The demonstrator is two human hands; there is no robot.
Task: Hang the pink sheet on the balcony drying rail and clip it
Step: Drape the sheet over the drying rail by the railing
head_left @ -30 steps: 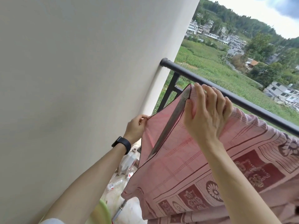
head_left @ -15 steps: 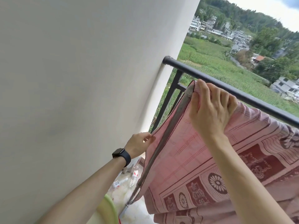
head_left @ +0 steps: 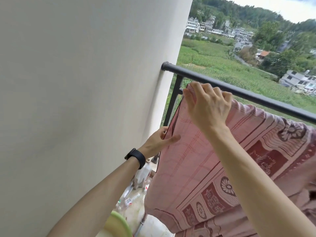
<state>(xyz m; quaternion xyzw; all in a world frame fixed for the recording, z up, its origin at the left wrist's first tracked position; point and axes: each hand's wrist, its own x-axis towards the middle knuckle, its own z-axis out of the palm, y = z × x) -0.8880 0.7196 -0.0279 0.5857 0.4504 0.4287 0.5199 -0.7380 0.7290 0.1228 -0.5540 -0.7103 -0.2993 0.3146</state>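
Head view. Pink sheet (head_left: 213, 168) hangs on the near side of the dark drying rail (head_left: 256, 96), top edge running rightward along it, the rest falling in folds toward the floor. The top-left corner sits just below the rail, close to where the rail meets the wall (head_left: 85, 82).

Right hand (head_left: 208, 106) is the nearer one to the rail. Its fingers are curled over that corner, pinching the cloth; the rail lies just above and beyond its knuckles.

Left hand (head_left: 159, 141), with a black wristband (head_left: 136, 156), is lower down. Its thumb lies across the front of the side hem and its fingers go behind, pinching the edge.

Farther right, whether the sheet already laps over the rail is unclear. No clip is in sight.
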